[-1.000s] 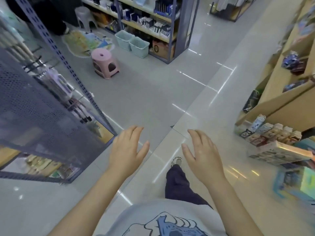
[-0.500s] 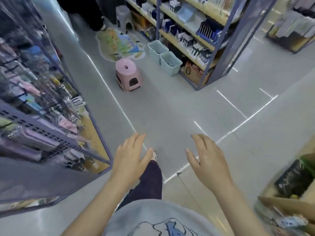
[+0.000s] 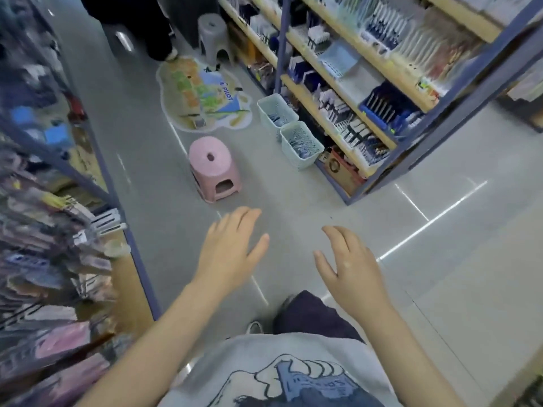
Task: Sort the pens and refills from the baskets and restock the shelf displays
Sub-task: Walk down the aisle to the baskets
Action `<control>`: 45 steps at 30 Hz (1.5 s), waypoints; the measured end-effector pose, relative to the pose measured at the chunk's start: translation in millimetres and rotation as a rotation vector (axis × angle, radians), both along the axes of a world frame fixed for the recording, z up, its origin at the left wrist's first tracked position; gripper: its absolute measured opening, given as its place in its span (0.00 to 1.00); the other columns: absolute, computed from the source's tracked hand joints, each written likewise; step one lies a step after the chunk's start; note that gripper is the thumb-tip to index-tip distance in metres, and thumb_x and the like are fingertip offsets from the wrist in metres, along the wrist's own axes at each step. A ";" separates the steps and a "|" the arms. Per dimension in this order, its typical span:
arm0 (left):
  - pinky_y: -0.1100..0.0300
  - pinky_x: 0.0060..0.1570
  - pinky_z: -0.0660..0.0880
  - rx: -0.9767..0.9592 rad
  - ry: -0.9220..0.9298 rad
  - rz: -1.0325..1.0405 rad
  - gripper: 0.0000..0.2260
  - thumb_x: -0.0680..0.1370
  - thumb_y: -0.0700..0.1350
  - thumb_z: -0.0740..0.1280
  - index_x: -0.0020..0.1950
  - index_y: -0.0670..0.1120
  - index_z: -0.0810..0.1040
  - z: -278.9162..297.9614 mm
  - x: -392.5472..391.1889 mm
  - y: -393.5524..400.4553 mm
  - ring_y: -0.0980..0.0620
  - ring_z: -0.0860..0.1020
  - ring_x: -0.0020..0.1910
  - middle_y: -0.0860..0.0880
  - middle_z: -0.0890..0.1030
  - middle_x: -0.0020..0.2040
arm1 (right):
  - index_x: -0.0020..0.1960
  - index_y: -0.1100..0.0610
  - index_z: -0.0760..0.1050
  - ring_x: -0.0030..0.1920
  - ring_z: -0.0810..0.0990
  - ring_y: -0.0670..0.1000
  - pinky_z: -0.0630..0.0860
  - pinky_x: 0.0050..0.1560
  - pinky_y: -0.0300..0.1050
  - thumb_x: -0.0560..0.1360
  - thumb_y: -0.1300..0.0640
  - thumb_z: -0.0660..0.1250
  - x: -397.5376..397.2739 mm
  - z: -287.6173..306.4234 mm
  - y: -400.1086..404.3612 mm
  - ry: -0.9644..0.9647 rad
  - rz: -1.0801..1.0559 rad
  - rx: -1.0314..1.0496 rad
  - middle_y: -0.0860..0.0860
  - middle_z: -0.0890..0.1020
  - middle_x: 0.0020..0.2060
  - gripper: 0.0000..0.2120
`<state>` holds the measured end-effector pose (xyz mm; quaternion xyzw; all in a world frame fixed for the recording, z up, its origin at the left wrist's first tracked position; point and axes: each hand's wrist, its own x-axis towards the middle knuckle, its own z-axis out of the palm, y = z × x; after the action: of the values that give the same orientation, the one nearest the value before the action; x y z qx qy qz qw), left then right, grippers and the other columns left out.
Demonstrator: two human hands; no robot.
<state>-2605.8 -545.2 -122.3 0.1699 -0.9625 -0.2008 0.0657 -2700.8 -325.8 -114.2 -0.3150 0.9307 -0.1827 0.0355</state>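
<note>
- Grey T-shirt with a blue and white print [image 3: 282, 374] at the bottom edge; dark trouser leg [image 3: 311, 315] and a pale shoe tip [image 3: 254, 326] just beyond it on the grey tiled floor [image 3: 440, 274].
- Left hand [image 3: 229, 248]: held out over the floor, palm down, fingers straight and close together, thumb spread. Released, grasping nothing.
- Right hand [image 3: 349, 265]: beside it, apart from the left, palm down, fingers loosely spread. Released, grasping nothing.
- Left side: blue metal rack hung with packaged stationery [image 3: 53, 230]; contents blurred, not identifiable.
- Ahead of the hands: pink round plastic stool with a hole in its seat [image 3: 213, 168], standing upright on the floor in the aisle.
- Right of the stool: two pale blue perforated plastic baskets [image 3: 301, 143], side by side and touching, on the floor against the foot of the shelf. Thin pen-like items lie inside each; detail too small to tell.
- Blue-framed shelf unit with wooden boards [image 3: 352, 92] behind the baskets, stocked with rows of pens and refills in display trays.
- Further on: colourful irregular floor mat [image 3: 199, 95], then a grey plastic stool [image 3: 213, 36].
- Far end: legs of another person in dark clothing [image 3: 152, 27], at the mat's far edge.
</note>
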 end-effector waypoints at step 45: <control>0.47 0.48 0.81 -0.233 -0.162 -1.073 0.23 0.78 0.55 0.57 0.60 0.43 0.82 -351.9 -1002.5 -499.4 0.43 0.84 0.49 0.45 0.84 0.54 | 0.62 0.58 0.77 0.51 0.81 0.58 0.78 0.49 0.53 0.77 0.47 0.58 -789.4 -361.8 -508.1 -0.144 -0.851 0.076 0.55 0.81 0.55 0.21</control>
<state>-3608.3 -1044.5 -474.2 -0.3376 -0.9319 -0.0848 -0.1018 -3490.1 -833.9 -476.0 0.1118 0.9788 -0.1681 0.0332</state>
